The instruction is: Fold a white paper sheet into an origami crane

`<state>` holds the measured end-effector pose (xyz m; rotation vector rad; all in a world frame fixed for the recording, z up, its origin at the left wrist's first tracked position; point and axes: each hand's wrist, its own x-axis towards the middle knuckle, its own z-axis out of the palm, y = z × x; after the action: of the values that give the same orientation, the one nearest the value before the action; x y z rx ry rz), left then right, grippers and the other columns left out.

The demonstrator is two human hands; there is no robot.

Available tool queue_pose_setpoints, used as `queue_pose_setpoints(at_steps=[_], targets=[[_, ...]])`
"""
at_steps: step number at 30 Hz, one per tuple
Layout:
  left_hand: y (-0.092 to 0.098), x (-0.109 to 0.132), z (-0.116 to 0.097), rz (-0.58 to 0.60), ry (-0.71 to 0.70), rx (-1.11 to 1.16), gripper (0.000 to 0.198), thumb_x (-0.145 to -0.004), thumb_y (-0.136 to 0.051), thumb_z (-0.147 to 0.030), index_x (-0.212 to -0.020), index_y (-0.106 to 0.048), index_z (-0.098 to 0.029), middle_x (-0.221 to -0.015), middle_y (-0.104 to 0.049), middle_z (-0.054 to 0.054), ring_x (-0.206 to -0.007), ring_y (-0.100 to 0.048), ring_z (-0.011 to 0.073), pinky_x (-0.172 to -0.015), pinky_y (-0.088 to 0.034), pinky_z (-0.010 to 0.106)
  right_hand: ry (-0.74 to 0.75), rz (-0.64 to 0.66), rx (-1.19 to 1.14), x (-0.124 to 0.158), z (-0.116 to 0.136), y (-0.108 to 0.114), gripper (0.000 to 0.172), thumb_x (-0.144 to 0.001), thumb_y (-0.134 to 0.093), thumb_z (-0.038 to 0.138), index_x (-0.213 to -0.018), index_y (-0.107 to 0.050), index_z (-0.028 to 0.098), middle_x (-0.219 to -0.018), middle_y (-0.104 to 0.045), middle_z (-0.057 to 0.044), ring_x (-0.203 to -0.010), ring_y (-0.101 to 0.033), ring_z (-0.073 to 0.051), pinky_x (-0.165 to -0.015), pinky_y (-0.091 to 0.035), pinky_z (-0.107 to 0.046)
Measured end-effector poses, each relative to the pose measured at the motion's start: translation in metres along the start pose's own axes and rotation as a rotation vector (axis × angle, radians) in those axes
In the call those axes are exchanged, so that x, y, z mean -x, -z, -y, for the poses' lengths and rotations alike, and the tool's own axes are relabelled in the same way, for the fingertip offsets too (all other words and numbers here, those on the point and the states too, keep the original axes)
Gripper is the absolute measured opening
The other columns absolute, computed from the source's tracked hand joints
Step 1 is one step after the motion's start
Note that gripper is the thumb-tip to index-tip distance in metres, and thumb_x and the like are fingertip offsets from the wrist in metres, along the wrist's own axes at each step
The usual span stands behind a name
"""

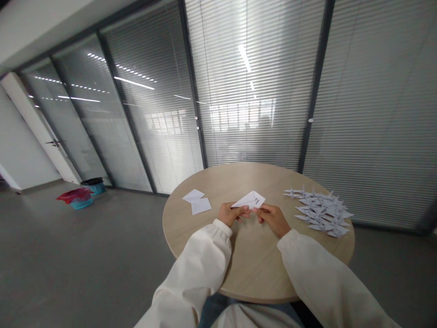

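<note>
A folded piece of white paper (248,199), kite-like in outline with dark print near its right end, is held just above the round table (252,255). My left hand (232,213) pinches its lower left edge between thumb and fingers. At its lower right edge, my right hand (273,218) grips it the same way, fingers closed. Both sets of fingertips nearly meet beneath the paper. Parts of the fingers are hidden behind it.
White paper sheets (200,205) lie at the table's left. Several folded paper cranes (322,212) crowd the right side. A glass partition with blinds (252,114) stands behind the table. Two lined bins, one with a red bag (77,196) and one black (94,183), stand on the floor to the left.
</note>
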<state>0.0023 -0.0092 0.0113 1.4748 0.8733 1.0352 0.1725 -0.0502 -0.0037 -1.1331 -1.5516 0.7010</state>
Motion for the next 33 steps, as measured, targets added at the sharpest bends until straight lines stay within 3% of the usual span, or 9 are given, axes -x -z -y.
queue_pose_setpoints(at_steps=[11, 21, 25, 33], targets=[[-0.0011, 0.0007, -0.001, 0.035, -0.009, 0.013, 0.045, -0.051, -0.077, -0.042, -0.08, -0.068, -0.008, -0.076, -0.069, 0.011, -0.061, -0.065, 0.0173, -0.039, -0.044, 0.019, 0.012, -0.03, 0.025, 0.001, 0.0001, -0.0001, 0.033, -0.076, -0.055, 0.045, -0.064, -0.062, 0.015, -0.049, -0.052, 0.002, -0.048, -0.048, -0.011, -0.05, -0.036, -0.022], [-0.0014, 0.0002, -0.0019, -0.047, -0.039, -0.042, 0.042, -0.049, -0.076, -0.047, -0.062, -0.067, -0.008, -0.059, -0.065, 0.007, -0.049, -0.056, 0.0114, -0.037, -0.043, 0.018, -0.005, 0.018, 0.02, 0.0017, 0.0007, -0.0016, 0.035, -0.074, -0.056, 0.045, -0.055, -0.058, 0.015, -0.049, -0.055, 0.001, -0.048, -0.05, -0.011, -0.051, -0.038, -0.021], [-0.0022, 0.0008, -0.0032, -0.027, -0.04, -0.06, 0.043, -0.051, -0.074, -0.05, -0.057, -0.066, -0.008, -0.059, -0.064, 0.006, -0.048, -0.054, 0.01, -0.038, -0.043, 0.018, -0.018, 0.035, 0.03, 0.001, -0.0023, -0.0023, 0.036, -0.074, -0.056, 0.045, -0.055, -0.059, 0.015, -0.049, -0.057, -0.001, -0.048, -0.051, -0.011, -0.051, -0.039, -0.022], [-0.0045, 0.0012, 0.0009, 0.026, -0.06, -0.086, 0.043, -0.053, -0.074, -0.046, -0.072, -0.07, -0.008, -0.061, -0.064, 0.006, -0.052, -0.055, 0.0119, -0.039, -0.044, 0.019, -0.022, 0.052, 0.086, 0.0012, -0.0035, -0.0028, 0.038, -0.073, -0.056, 0.047, -0.054, -0.061, 0.015, -0.05, -0.059, -0.003, -0.048, -0.052, -0.013, -0.05, -0.039, -0.022]])
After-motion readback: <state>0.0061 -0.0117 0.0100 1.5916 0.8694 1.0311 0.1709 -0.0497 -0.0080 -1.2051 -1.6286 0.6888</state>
